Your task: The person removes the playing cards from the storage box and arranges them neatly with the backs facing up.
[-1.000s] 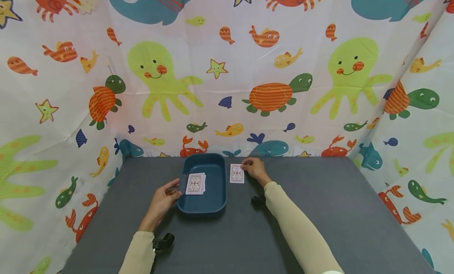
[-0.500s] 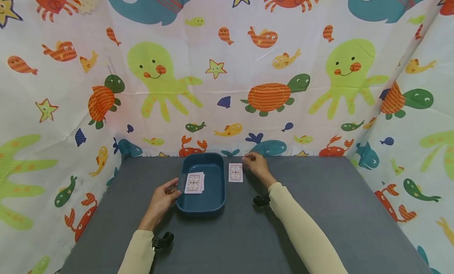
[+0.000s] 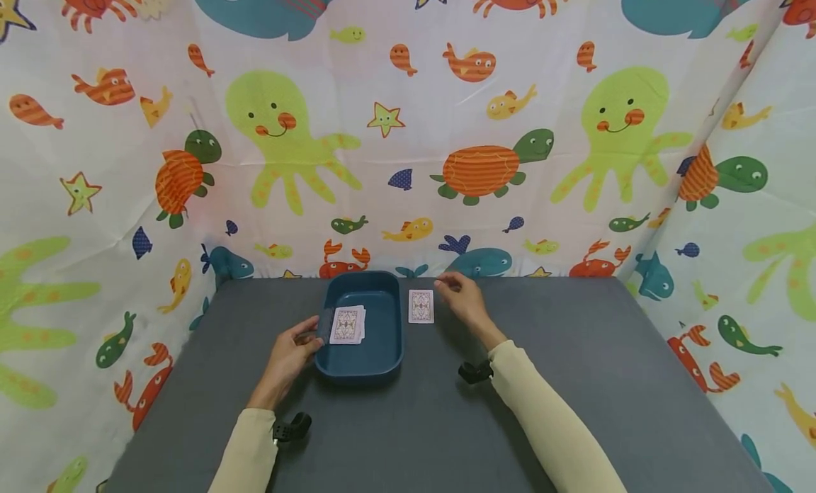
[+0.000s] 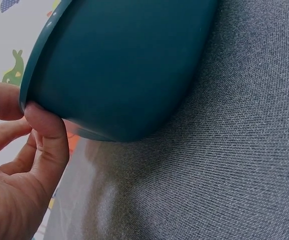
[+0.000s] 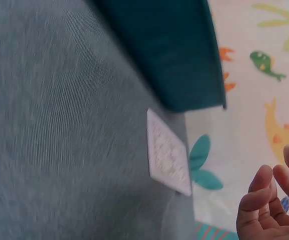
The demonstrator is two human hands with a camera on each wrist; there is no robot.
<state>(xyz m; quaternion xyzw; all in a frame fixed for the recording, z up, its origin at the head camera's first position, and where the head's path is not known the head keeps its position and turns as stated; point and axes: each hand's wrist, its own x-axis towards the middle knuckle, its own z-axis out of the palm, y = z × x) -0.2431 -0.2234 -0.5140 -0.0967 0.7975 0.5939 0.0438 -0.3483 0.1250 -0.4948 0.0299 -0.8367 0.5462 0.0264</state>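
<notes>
A dark blue rectangular tub [image 3: 359,376] stands on the table. Inside it, against the left side, lies a small stack of playing cards [image 3: 346,325], patterned backs up. My left hand [image 3: 290,357] pinches the tub's left rim; in the left wrist view the thumb [image 4: 47,122] presses the outer wall while a finger lies at the rim. A single playing card [image 3: 421,306] lies back up on the table, just right of the tub. My right hand [image 3: 462,299] is beside that card, raised and apart from it in the right wrist view, fingers loosely bent and holding nothing.
The grey cloth-covered table [image 3: 574,380] stretches out on both sides of the tub. A white curtain [image 3: 395,54] printed with sea animals rises behind the table and along both sides. Black wrist bands [image 3: 292,427] sit at both wrists.
My right hand has come off the single card and shifted slightly right; the card stays on the table. My left hand keeps its hold on the tub, and the head view has shifted slightly.
</notes>
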